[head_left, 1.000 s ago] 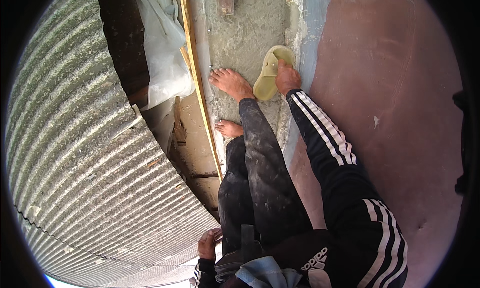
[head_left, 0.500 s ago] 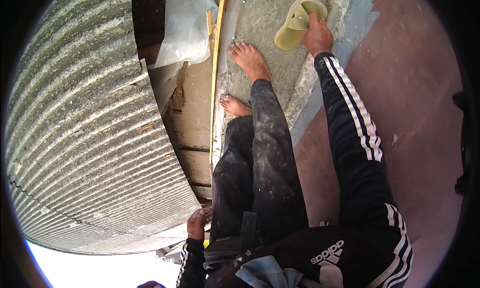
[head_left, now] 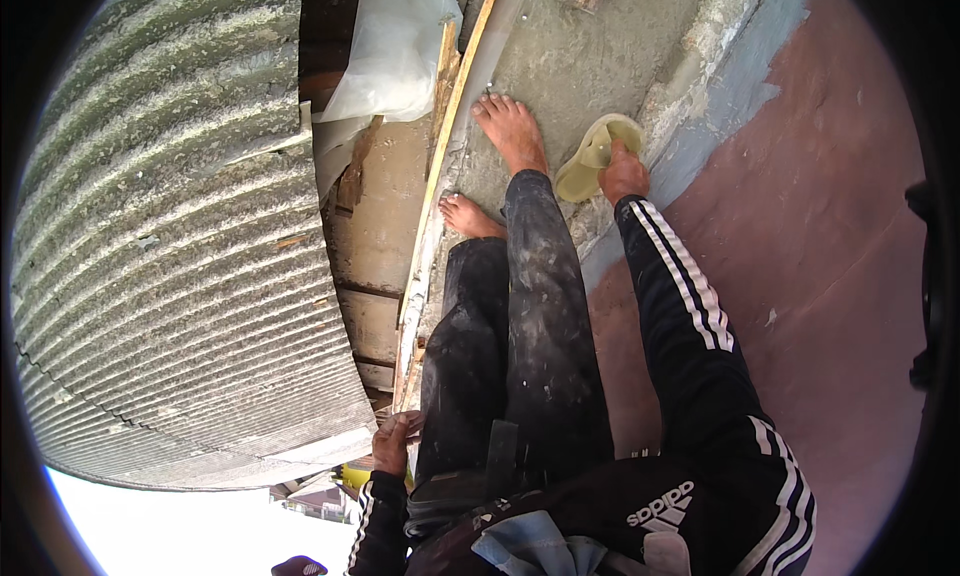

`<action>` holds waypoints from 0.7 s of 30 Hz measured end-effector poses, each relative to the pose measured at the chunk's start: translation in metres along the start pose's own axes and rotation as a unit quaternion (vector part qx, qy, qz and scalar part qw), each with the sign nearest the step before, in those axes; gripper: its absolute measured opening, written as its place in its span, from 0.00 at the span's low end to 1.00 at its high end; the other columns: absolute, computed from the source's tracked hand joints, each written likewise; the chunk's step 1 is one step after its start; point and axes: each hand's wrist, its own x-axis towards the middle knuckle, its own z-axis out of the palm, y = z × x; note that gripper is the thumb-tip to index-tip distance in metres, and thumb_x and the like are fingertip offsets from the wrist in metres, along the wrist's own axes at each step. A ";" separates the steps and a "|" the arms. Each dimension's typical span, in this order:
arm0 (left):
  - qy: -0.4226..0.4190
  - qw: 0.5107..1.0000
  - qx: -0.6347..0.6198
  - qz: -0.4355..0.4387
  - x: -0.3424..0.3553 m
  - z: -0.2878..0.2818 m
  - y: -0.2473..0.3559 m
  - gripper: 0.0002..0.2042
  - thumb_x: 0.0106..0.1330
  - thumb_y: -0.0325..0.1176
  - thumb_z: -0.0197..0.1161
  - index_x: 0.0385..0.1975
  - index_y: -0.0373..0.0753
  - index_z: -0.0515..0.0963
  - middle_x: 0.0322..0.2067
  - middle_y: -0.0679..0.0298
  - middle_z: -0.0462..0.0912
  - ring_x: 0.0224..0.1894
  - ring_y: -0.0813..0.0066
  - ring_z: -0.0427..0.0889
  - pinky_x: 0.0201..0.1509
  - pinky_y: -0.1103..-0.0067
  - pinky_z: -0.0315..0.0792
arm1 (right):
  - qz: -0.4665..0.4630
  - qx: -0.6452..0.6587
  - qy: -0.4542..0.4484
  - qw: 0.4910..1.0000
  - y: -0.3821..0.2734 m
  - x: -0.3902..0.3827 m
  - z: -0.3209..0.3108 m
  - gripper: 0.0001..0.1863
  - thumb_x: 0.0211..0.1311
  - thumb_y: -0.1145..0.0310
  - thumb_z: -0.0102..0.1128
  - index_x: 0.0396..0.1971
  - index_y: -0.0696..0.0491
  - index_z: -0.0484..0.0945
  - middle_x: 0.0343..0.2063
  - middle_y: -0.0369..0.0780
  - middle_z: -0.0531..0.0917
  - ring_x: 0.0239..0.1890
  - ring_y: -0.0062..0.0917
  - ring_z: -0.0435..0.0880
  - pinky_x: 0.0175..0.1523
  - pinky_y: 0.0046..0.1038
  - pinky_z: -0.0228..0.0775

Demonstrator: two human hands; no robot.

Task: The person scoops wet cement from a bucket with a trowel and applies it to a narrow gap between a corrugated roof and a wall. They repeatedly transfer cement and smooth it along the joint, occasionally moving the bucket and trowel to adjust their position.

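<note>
As roofing (head_left: 200, 276) borders the left hand (head_left: 391, 446), grip unclear, the right (head_left: 624, 174) clasps a sandal (head_left: 579, 180).

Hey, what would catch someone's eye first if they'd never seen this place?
Probably the yellowish sandal in the right hand, right of centre against grey concrete. The corrugated sheet filling the left side would likely come next. Then the bare feet, just left of the sandal, stand out against the dark trousers.

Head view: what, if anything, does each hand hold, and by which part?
The right hand holds the pale yellow slipper by its side edge, near the strap. Whether the left hand holds anything cannot be told.
</note>
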 end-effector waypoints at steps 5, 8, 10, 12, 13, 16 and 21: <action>-0.004 1.000 0.020 0.008 0.005 0.008 0.011 0.19 0.78 0.46 0.58 0.53 0.35 0.82 0.50 0.52 0.88 0.52 0.63 0.88 0.50 0.71 0.81 | 0.008 0.007 -0.127 0.992 0.006 -0.069 0.065 0.17 0.63 0.71 0.57 0.53 0.48 0.76 0.43 0.56 0.87 0.50 0.54 0.86 0.57 0.50 0.76; -0.007 1.000 0.005 0.004 0.002 0.006 0.011 0.19 0.79 0.45 0.57 0.53 0.35 0.82 0.51 0.53 0.88 0.52 0.63 0.88 0.51 0.71 0.80 | 0.012 0.021 -0.200 0.979 0.011 -0.091 0.113 0.14 0.66 0.66 0.54 0.51 0.51 0.75 0.40 0.55 0.87 0.48 0.53 0.87 0.55 0.51 0.76; 0.013 1.000 0.007 -0.016 0.000 0.001 0.009 0.18 0.79 0.45 0.57 0.53 0.35 0.82 0.51 0.53 0.88 0.53 0.62 0.88 0.52 0.70 0.80 | -0.012 0.021 -0.212 0.977 0.012 -0.099 0.138 0.12 0.68 0.66 0.55 0.48 0.52 0.77 0.40 0.51 0.87 0.44 0.48 0.87 0.49 0.46 0.77; -0.002 1.000 -0.018 0.000 -0.001 -0.004 0.006 0.19 0.79 0.45 0.58 0.52 0.34 0.82 0.51 0.52 0.88 0.53 0.62 0.88 0.53 0.70 0.79 | -0.028 0.011 -0.217 0.976 0.013 -0.103 0.146 0.11 0.70 0.66 0.55 0.45 0.54 0.80 0.39 0.47 0.87 0.40 0.42 0.88 0.42 0.42 0.79; -0.001 1.000 -0.026 -0.006 -0.001 -0.006 0.004 0.19 0.79 0.45 0.58 0.52 0.34 0.82 0.51 0.51 0.88 0.53 0.61 0.88 0.53 0.69 0.79 | -0.037 0.004 -0.218 0.975 0.012 -0.105 0.142 0.10 0.71 0.66 0.56 0.44 0.55 0.81 0.39 0.45 0.87 0.38 0.39 0.88 0.39 0.39 0.79; -0.018 0.999 -0.043 0.020 -0.004 -0.010 -0.002 0.19 0.79 0.44 0.59 0.53 0.33 0.81 0.52 0.49 0.87 0.56 0.59 0.87 0.56 0.68 0.79 | -0.029 0.009 -0.214 0.976 0.011 -0.108 0.092 0.14 0.69 0.65 0.54 0.49 0.54 0.77 0.40 0.51 0.88 0.45 0.48 0.87 0.49 0.46 0.77; 0.046 0.994 -0.069 0.074 -0.023 -0.026 -0.030 0.08 0.75 0.33 0.63 0.41 0.34 0.84 0.43 0.56 0.90 0.46 0.67 0.89 0.47 0.71 0.84 | 0.011 -0.002 -0.208 0.978 0.016 -0.110 -0.055 0.29 0.65 0.60 0.61 0.64 0.55 0.71 0.50 0.56 0.86 0.57 0.50 0.83 0.61 0.46 0.75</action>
